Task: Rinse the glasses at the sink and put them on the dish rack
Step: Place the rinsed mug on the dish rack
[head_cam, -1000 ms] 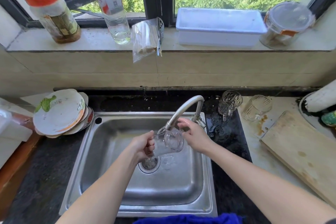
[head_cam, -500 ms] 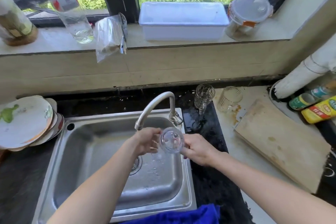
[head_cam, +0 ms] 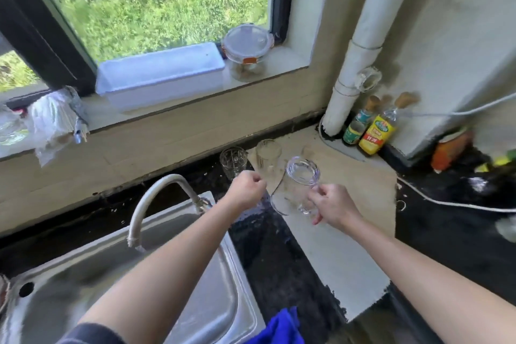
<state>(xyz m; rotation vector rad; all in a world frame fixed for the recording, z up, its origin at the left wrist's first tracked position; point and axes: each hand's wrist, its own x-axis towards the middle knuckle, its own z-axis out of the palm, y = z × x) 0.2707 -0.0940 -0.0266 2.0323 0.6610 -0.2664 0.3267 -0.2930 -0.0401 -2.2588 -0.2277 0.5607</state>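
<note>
Now the right hand point(head_cam: 335, 209) grips the glass point(head_cam: 296, 185) steeply tilted, one round end uppermost; the left hand point(head_cam: 245, 190) is clenched, empty.

The right hand point(head_cam: 332, 208) hides most of the handle of the held glass point(head_cam: 296, 184), whose lower outline is smeared by blur. Just left of the grip, the left hand point(head_cam: 245, 190) covers the foot of a patterned glass point(head_cam: 233, 160). Far right of the grip, an orange thing point(head_cam: 449, 152) and green bits point(head_cam: 502, 159) are too smeared to name. Below-left, the sink point(head_cam: 245, 282) and blue cloth point(head_cam: 279, 327) are cut by the edge.
</note>
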